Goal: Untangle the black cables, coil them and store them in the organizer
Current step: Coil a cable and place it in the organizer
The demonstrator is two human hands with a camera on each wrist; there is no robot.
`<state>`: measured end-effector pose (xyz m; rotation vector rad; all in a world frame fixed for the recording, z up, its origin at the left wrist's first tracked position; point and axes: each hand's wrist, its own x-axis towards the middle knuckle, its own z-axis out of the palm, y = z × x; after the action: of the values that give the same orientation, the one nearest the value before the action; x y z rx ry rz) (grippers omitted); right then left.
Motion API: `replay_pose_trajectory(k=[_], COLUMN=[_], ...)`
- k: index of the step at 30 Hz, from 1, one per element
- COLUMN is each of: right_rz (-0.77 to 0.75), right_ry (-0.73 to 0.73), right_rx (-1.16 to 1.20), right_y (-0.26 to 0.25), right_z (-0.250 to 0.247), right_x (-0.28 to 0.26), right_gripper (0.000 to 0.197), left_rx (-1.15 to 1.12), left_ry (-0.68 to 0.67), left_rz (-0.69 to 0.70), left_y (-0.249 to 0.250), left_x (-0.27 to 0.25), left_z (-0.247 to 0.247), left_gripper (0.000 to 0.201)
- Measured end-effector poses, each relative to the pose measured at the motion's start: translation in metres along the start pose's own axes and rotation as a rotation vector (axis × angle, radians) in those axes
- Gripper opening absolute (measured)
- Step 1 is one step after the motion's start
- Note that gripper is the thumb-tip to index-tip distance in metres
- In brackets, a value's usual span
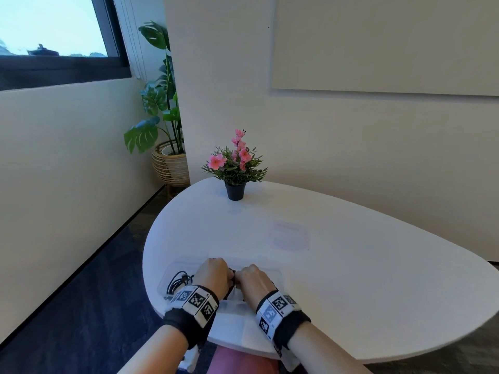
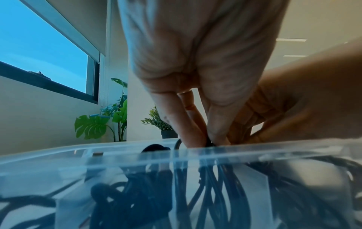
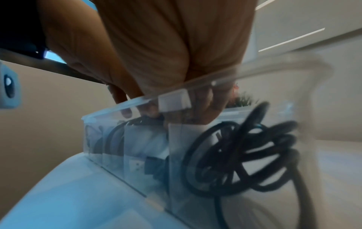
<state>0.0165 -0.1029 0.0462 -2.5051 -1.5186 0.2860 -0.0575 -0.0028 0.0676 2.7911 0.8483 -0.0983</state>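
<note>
Both hands meet over the clear organizer (image 1: 275,275) at the near edge of the table (image 1: 351,265) — the left hand (image 1: 212,275) and right hand (image 1: 252,279) pinch one black cable (image 2: 210,143) with fingertips pointed down, apparently to press its coil into a middle compartment. Another coil (image 1: 176,282) already lies at the organizer's left end — a potted plant (image 1: 235,168) stands well behind.

The head view looks down from above the clear organizer (image 1: 275,276). Both wrist views sit low, very close against its near wall, facing across it; all share it.
</note>
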Motion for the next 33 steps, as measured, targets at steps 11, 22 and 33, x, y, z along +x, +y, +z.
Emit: replay_pose_trajectory(k=[11, 22, 33], right_rz=[0.065, 0.616, 0.365], right_ry=[-0.097, 0.007, 0.159], right_rx=[0.208, 1.026, 1.415], right_y=[0.002, 0.089, 0.086], right_z=[-0.032, -0.049, -0.076], right_x=[-0.003, -0.02, -0.026], right_gripper=[0.011, 0.059, 0.06], left_rx=[-0.296, -0.474, -1.054], left_ry=[0.08, 0.197, 0.292], left_rz=[-0.019, -0.542, -0.499], left_y=[-0.003, -0.074, -0.059], left_x=[-0.007, -0.01, -0.015], left_z=[-0.002, -0.021, 0.005], left_gripper=[0.012, 0.059, 0.077])
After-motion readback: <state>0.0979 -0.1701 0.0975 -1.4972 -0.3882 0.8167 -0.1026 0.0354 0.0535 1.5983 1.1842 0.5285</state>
